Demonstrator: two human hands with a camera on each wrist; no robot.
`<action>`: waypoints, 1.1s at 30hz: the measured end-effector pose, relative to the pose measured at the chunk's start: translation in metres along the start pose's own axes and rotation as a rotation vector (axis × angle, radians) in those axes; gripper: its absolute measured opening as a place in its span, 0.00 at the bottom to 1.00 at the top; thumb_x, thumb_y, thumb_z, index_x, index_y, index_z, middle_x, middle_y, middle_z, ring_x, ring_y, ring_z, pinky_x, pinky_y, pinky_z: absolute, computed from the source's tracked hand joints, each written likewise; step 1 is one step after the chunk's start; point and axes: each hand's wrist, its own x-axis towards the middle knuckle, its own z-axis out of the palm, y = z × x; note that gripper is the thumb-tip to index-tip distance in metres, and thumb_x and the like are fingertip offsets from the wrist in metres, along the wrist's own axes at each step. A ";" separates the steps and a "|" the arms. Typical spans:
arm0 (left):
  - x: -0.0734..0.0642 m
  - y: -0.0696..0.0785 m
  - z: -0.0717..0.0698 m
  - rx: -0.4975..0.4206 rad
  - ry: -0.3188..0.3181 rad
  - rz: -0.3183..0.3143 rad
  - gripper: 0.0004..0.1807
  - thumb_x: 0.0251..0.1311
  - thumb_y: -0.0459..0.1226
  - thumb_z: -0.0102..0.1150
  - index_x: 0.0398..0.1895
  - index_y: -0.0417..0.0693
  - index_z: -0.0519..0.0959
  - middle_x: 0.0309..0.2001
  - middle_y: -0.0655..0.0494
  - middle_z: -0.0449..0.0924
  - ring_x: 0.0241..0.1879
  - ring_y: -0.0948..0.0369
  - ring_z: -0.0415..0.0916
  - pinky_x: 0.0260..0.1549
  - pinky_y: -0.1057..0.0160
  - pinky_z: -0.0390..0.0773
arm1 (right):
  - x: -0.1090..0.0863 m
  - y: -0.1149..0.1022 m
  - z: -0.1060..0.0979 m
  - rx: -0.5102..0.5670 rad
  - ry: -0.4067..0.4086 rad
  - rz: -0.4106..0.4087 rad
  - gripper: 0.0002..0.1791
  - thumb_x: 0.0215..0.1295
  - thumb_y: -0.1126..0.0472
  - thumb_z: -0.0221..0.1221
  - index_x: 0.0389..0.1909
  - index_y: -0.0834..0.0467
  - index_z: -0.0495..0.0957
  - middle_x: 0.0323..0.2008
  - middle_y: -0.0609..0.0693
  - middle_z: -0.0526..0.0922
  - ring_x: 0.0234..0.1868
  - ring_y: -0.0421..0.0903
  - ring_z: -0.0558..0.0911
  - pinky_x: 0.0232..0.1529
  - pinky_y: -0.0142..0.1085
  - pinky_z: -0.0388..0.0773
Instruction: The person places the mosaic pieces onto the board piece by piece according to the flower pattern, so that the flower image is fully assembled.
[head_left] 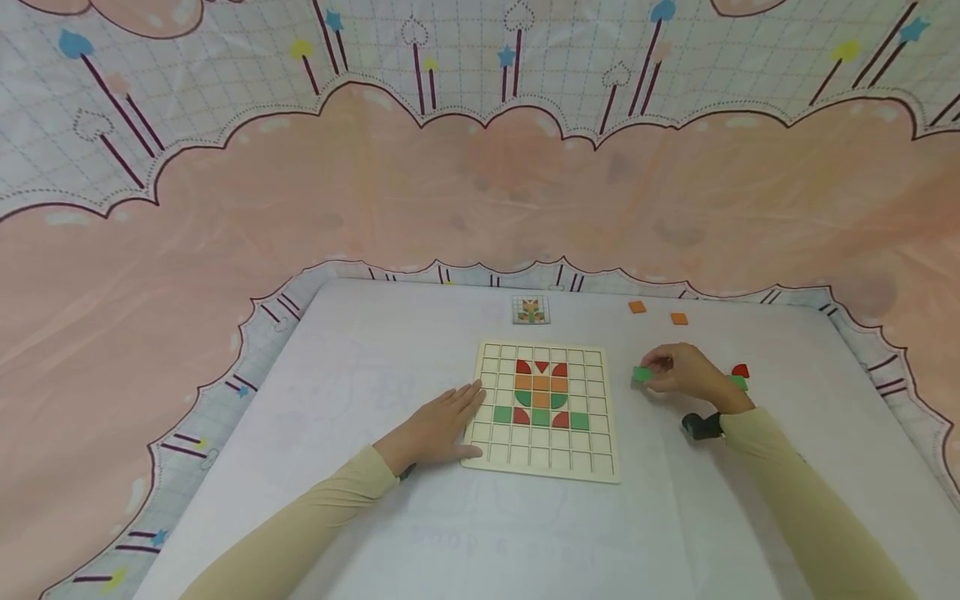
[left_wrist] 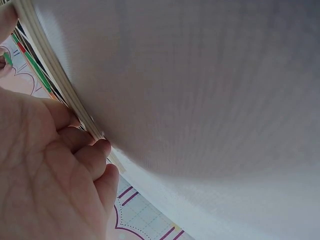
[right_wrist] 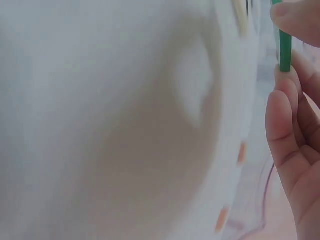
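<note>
A square wooden grid board (head_left: 555, 461) lies on the white table, with red, orange and green pieces set in its middle cells. My left hand (head_left: 442, 421) rests along the board's left edge, fingers extended. In the left wrist view, its fingertips (left_wrist: 102, 147) touch the board's side (left_wrist: 65, 85). To the right of the board, my right hand (head_left: 682, 372) pinches a green square tile (head_left: 642, 374) between thumb and fingers. The right wrist view has this tile (right_wrist: 285, 50) edge-on, held above the table.
A small pattern card (head_left: 531, 310) sits behind the board. Two orange tiles, one nearer the board (head_left: 637, 307) and another beside it (head_left: 678, 318), lie at the back right. A red piece (head_left: 740, 371) and a green piece (head_left: 738, 382) lie beside the right wrist. Patterned cloth (head_left: 480, 183) hangs behind.
</note>
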 end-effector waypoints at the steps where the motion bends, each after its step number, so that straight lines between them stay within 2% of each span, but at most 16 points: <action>1: 0.000 0.000 0.000 0.002 0.001 0.001 0.49 0.61 0.64 0.45 0.74 0.41 0.46 0.75 0.46 0.42 0.74 0.53 0.45 0.72 0.55 0.52 | 0.001 -0.006 0.003 0.003 -0.005 -0.011 0.14 0.46 0.67 0.67 0.36 0.66 0.81 0.30 0.53 0.79 0.32 0.42 0.72 0.31 0.26 0.73; 9: 0.000 0.000 -0.002 0.005 0.003 0.006 0.49 0.61 0.63 0.45 0.74 0.40 0.46 0.75 0.45 0.42 0.74 0.53 0.46 0.72 0.55 0.52 | 0.006 -0.043 0.027 0.044 -0.057 -0.066 0.14 0.45 0.66 0.68 0.36 0.64 0.81 0.30 0.52 0.79 0.33 0.44 0.73 0.33 0.27 0.74; 17: 0.001 0.000 -0.002 -0.003 -0.004 -0.005 0.49 0.60 0.63 0.45 0.74 0.41 0.46 0.76 0.46 0.42 0.74 0.54 0.45 0.72 0.55 0.52 | 0.008 -0.077 0.057 0.079 -0.151 -0.106 0.12 0.44 0.67 0.69 0.34 0.61 0.82 0.29 0.48 0.77 0.32 0.42 0.72 0.31 0.26 0.73; 27: 0.000 0.000 -0.001 -0.008 0.010 0.004 0.49 0.61 0.63 0.45 0.74 0.40 0.46 0.75 0.46 0.42 0.74 0.53 0.46 0.72 0.55 0.52 | 0.009 -0.100 0.085 0.042 -0.205 -0.241 0.11 0.45 0.63 0.71 0.32 0.60 0.83 0.27 0.46 0.81 0.28 0.35 0.73 0.30 0.25 0.75; 33: 0.000 0.001 -0.002 -0.009 0.010 0.006 0.49 0.61 0.63 0.45 0.74 0.40 0.46 0.75 0.45 0.42 0.74 0.53 0.45 0.72 0.54 0.52 | 0.009 -0.109 0.096 0.050 -0.239 -0.217 0.10 0.45 0.65 0.71 0.31 0.59 0.83 0.25 0.44 0.80 0.27 0.35 0.73 0.28 0.24 0.74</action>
